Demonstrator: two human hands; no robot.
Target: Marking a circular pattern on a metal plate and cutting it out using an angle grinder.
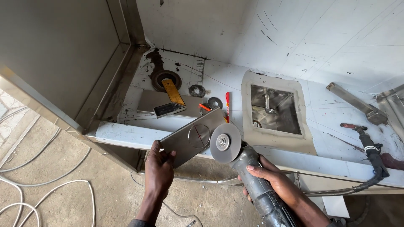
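Both hands work at the front edge of a white tabletop (328,113). Left hand (159,168) is closed around the lower corner of a flat steel plate (191,136), thumb on top, holding it tilted out over the edge. The plate's long axis runs from that hand up and to the right, and a circle crossed by lines is marked on its face. Right hand (269,174) is wrapped tight around the body of an angle grinder (248,168). Its grey disc (225,143) sits just beside the plate's right edge, close to the marked circle; contact cannot be judged. Behind lie a yellow square (172,98) and a red marker (227,105).
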